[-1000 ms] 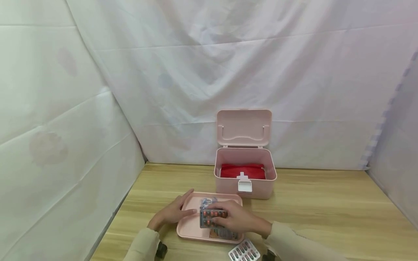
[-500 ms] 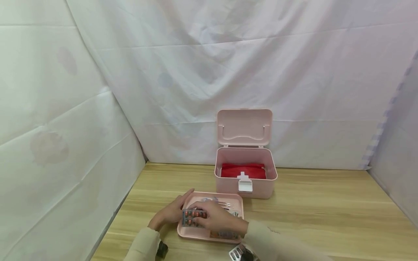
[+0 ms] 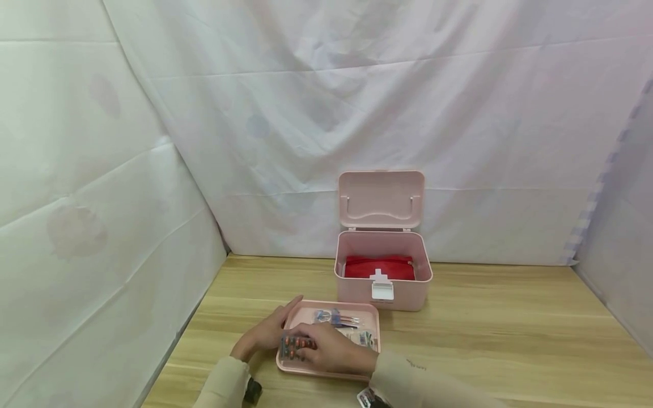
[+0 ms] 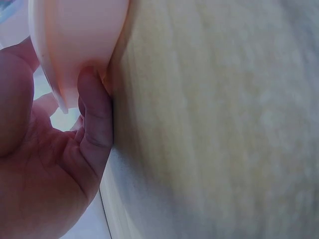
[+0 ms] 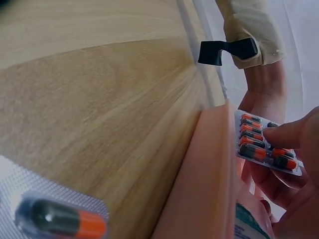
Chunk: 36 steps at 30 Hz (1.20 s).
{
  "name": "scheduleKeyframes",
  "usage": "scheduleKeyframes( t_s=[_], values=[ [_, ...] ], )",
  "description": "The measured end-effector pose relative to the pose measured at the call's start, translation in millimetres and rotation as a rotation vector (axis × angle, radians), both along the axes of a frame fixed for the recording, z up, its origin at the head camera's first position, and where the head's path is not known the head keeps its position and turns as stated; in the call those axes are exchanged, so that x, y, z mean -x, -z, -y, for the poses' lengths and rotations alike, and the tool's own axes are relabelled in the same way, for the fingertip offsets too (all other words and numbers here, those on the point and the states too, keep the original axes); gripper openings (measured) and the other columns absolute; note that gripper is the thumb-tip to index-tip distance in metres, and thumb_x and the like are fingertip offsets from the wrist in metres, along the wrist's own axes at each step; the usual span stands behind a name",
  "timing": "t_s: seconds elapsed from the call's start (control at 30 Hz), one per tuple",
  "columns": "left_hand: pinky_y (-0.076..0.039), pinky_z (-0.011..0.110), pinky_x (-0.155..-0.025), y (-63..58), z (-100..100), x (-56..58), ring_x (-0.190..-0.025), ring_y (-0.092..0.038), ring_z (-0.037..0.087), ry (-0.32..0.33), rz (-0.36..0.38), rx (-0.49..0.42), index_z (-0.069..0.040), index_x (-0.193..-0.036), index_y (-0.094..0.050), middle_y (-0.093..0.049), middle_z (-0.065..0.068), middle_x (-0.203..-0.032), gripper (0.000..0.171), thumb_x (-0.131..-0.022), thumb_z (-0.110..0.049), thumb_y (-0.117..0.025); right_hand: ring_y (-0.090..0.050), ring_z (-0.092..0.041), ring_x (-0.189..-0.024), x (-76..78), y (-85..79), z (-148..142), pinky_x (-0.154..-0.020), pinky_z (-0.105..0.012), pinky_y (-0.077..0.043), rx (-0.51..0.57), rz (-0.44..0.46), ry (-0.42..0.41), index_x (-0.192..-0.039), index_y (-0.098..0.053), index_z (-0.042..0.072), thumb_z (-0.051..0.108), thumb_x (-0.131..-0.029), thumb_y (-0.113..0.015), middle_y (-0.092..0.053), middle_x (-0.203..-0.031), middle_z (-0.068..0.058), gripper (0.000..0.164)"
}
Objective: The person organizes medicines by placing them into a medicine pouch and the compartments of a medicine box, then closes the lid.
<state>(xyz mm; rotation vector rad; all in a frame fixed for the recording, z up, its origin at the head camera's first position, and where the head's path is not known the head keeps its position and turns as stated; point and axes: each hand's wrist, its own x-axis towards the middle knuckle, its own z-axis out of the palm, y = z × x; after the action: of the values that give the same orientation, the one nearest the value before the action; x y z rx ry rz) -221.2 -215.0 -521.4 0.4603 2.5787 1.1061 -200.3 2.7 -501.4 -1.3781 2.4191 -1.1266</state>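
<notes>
My left hand (image 3: 270, 330) holds the left side of the pink tray (image 3: 307, 307); in the left wrist view the thumb lies over the rim and the fingers are against the outer wall. Between the thumb and fingers of my right hand (image 3: 331, 348) is a blister pack (image 3: 292, 345) of orange and dark capsules, held low over the tray's left end. The right wrist view shows the pack (image 5: 252, 135) tilted just inside the tray wall. Further back in the tray are a clear and blue packet (image 3: 322, 315), thin sticks (image 3: 351, 320) and a small printed packet (image 3: 365, 339).
Behind the tray stands a pink box (image 3: 352, 293), lid (image 3: 381, 198) raised, with a red zippered pouch (image 3: 380, 266) inside. Another capsule blister pack (image 5: 62, 219) lies on the wooden table (image 3: 490, 328) in front of the tray, mostly covered by the right sleeve. White cloth (image 3: 285, 141) encloses the table.
My right hand has carried the blister pack left and slightly nearer, from the tray's middle to its left end. The sticks and packets have come into sight. My left hand stays put.
</notes>
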Motion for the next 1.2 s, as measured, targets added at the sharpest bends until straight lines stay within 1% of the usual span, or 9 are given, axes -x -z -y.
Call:
scheduleKeyframes(
  t_s=[0.2, 0.33, 0.43, 0.53, 0.67, 0.77, 0.9, 1.03, 1.2],
  values=[
    [-0.035, 0.063, -0.102, -1.2, -0.9, -1.8, -0.114, -0.045, 0.029, 0.009, -0.011, 0.005, -0.015, -0.159, -0.021, -0.047, 0.021, -0.130, 0.077, -0.096, -0.024, -0.064, -0.059, 0.005, -0.092, -0.1, 5.6, -0.2, -0.081, -0.013, -0.047, -0.030, -0.130, -0.013, -0.127, -0.062, 0.017, 0.009, -0.086, -0.072, -0.070, -0.103, 0.010, 0.043],
    [-0.037, 0.060, -0.101, 0.0, -1.4, -1.7, -0.109, -0.046, 0.027, 0.014, -0.013, 0.012, -0.015, -0.159, -0.020, -0.047, 0.021, -0.127, 0.077, -0.096, -0.021, -0.064, -0.059, 0.006, -0.090, -0.9, 8.8, -0.2, -0.081, -0.011, -0.045, -0.058, -0.208, -0.029, -0.124, -0.061, 0.017, 0.009, -0.084, -0.074, -0.070, -0.101, 0.012, 0.042],
    [-0.036, 0.060, -0.103, 1.6, -1.7, -1.6, -0.113, -0.046, 0.029, 0.014, -0.020, 0.010, -0.014, -0.159, -0.020, -0.046, 0.023, -0.131, 0.077, -0.096, -0.021, -0.065, -0.058, 0.007, -0.091, -1.5, 9.7, 0.1, -0.082, -0.012, -0.045, -0.081, -0.219, -0.032, -0.124, -0.061, 0.018, 0.011, -0.086, -0.074, -0.069, -0.105, 0.013, 0.041],
    [-0.034, 0.061, -0.105, 1.9, -2.1, -1.9, -0.117, -0.046, 0.031, 0.008, -0.019, 0.007, -0.014, -0.159, -0.021, -0.045, 0.025, -0.134, 0.078, -0.096, -0.023, -0.065, -0.058, 0.006, -0.095, -1.9, 9.5, 0.6, -0.085, -0.015, -0.047, -0.102, -0.196, -0.026, -0.126, -0.062, 0.018, 0.014, -0.087, -0.074, -0.069, -0.110, 0.012, 0.041],
    [-0.034, 0.063, -0.104, 0.0, -3.2, -2.3, -0.117, -0.046, 0.031, -0.012, 0.001, 0.009, -0.017, -0.159, -0.021, -0.046, 0.022, -0.131, 0.078, -0.096, -0.031, -0.065, -0.059, 0.001, -0.107, -2.3, 9.2, 1.2, -0.093, -0.025, -0.048, -0.155, -0.172, 0.003, -0.124, -0.064, 0.018, 0.020, -0.090, -0.073, -0.067, -0.118, 0.011, 0.035],
    [-0.033, 0.066, -0.104, -1.7, -4.0, -3.0, -0.118, -0.046, 0.032, -0.020, 0.008, 0.010, -0.018, -0.159, -0.021, -0.045, 0.022, -0.131, 0.079, -0.096, -0.036, -0.064, -0.059, -0.002, -0.111, -3.1, 9.4, 1.6, -0.097, -0.031, -0.047, -0.197, -0.200, 0.026, -0.124, -0.065, 0.017, 0.026, -0.091, -0.072, -0.066, -0.121, 0.009, 0.034],
    [-0.032, 0.068, -0.104, -2.7, -4.2, -3.8, -0.120, -0.045, 0.033, -0.022, 0.007, 0.015, -0.017, -0.159, -0.021, -0.044, 0.023, -0.133, 0.080, -0.095, -0.038, -0.064, -0.059, -0.004, -0.107, -5.2, 9.0, 1.9, -0.092, -0.028, -0.049, -0.212, -0.258, 0.055, -0.123, -0.067, 0.015, 0.031, -0.091, -0.072, -0.065, -0.117, 0.006, 0.036],
    [-0.035, 0.066, -0.103, -2.5, -4.2, -3.3, -0.114, -0.047, 0.029, -0.018, 0.005, 0.021, -0.017, -0.159, -0.020, -0.046, 0.020, -0.127, 0.082, -0.095, -0.041, -0.064, -0.056, -0.002, -0.096, -6.6, 8.8, 2.2, -0.085, -0.021, -0.049, -0.208, -0.287, 0.069, -0.121, -0.069, 0.013, 0.030, -0.089, -0.074, -0.062, -0.108, 0.005, 0.036],
    [-0.036, 0.063, -0.101, -2.0, -4.0, -1.6, -0.108, -0.046, 0.025, -0.009, 0.002, 0.017, -0.016, -0.159, -0.020, -0.047, 0.016, -0.121, 0.083, -0.094, -0.042, -0.065, -0.056, -0.005, -0.097, -6.6, 9.1, 2.6, -0.089, -0.023, -0.048, -0.211, -0.337, 0.068, -0.120, -0.069, 0.011, 0.026, -0.086, -0.075, -0.061, -0.105, 0.004, 0.037]
  ],
)
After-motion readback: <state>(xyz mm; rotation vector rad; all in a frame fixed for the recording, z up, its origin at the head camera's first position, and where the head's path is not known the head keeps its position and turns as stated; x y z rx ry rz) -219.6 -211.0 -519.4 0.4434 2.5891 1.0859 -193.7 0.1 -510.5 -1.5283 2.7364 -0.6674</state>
